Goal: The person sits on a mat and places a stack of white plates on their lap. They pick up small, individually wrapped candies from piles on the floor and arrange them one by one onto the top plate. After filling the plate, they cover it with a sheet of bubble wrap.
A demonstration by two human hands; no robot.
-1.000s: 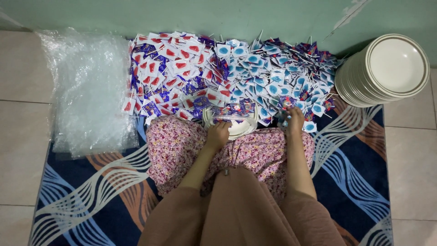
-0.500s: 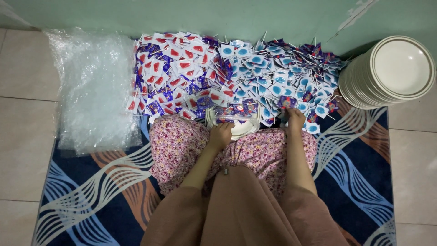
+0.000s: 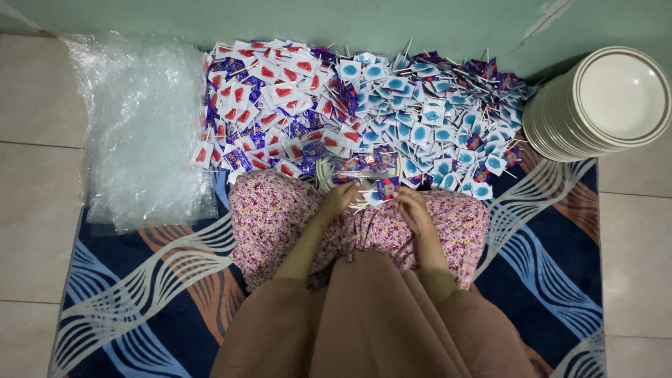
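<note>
I sit on a patterned mat with a floral cloth over my lap. My left hand (image 3: pixel 339 199) grips a small clear plastic bag (image 3: pixel 353 175) with wrapped lollipops inside, held over a white plate at my knees. My right hand (image 3: pixel 411 208) holds a purple-wrapped lollipop (image 3: pixel 387 187) by the bag's mouth. In front of me lies a big heap of wrapped lollipops, red-marked ones (image 3: pixel 269 98) on the left and blue-marked ones (image 3: pixel 434 112) on the right, white sticks poking out.
A pile of clear plastic bags (image 3: pixel 143 133) lies on the tiled floor at the left. A stack of white plates (image 3: pixel 602 105) stands at the right by the green wall. The blue, white and orange mat (image 3: pixel 546 231) covers the floor under me.
My right hand has drawn back from the blue heap to my lap, now with a lollipop at the bag. The left hand stayed put. The view shifted slightly.
</note>
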